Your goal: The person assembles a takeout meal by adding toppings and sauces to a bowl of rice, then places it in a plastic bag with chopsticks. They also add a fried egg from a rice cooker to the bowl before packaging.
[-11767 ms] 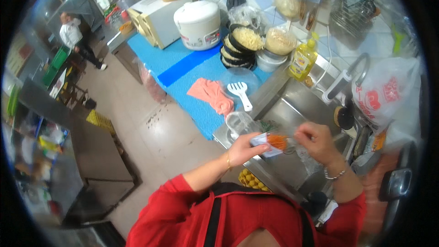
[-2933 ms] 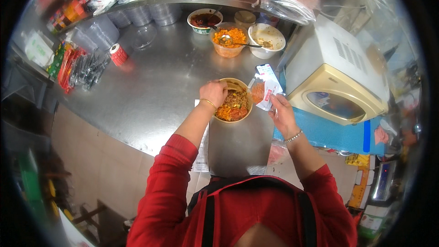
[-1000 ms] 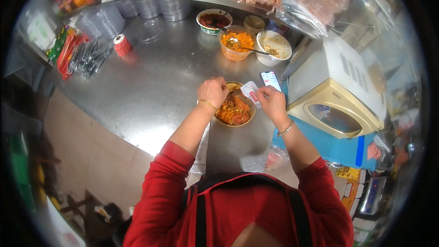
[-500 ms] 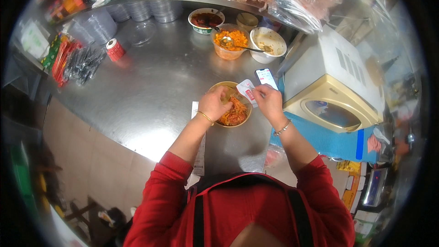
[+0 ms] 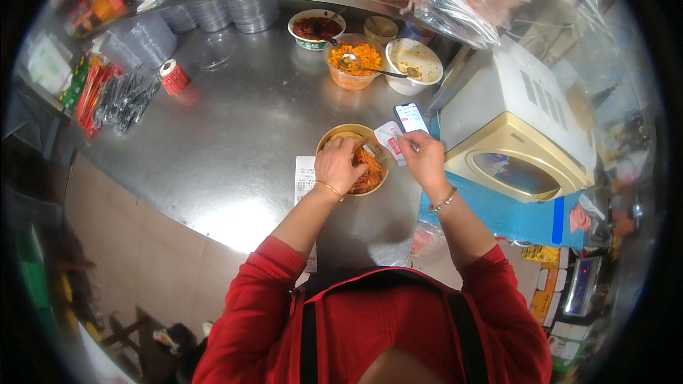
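Note:
A round yellow bowl (image 5: 332, 138) of orange-red shredded food stands on the steel counter (image 5: 235, 135) in front of me. My left hand (image 5: 339, 163) lies over the bowl with its fingers bent down onto the food; what it grips is hidden. My right hand (image 5: 422, 158) is at the bowl's right rim, holding a small white sachet (image 5: 390, 139) with a red mark, tipped toward the bowl. A phone (image 5: 410, 117) with a lit screen lies just beyond that hand.
Behind the bowl stand a tub of orange shreds with a spoon (image 5: 352, 64), a bowl of dark red sauce (image 5: 315, 28) and a white bowl (image 5: 414, 62). A cream microwave (image 5: 523, 135) sits right. A paper slip (image 5: 304, 178), red can (image 5: 171, 76) and cutlery packets (image 5: 114, 96) lie left.
A second ago my right hand held the sachet a little higher, right of the bowl; it has come down to the rim. My left hand has stayed on the food.

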Demonstrator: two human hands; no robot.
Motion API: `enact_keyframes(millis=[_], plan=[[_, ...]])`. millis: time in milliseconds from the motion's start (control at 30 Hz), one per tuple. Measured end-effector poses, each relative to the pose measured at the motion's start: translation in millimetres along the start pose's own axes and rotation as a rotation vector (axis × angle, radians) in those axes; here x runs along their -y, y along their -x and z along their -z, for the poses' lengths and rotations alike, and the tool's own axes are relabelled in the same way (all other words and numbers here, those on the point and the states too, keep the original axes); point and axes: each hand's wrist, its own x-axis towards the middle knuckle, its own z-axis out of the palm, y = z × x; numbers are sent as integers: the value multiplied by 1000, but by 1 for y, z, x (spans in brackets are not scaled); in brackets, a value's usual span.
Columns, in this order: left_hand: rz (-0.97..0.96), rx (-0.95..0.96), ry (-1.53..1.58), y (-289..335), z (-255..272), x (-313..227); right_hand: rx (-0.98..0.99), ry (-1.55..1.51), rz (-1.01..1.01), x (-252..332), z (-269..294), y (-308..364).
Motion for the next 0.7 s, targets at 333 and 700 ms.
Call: enact_keyframes(millis=[333, 700], plan=[[-302, -46, -71, 6, -8, 1, -11, -21, 8, -4, -2, -6], [-325, 52, -215, -13, -25, -1, -65, -7, 43, 0, 2, -13]])
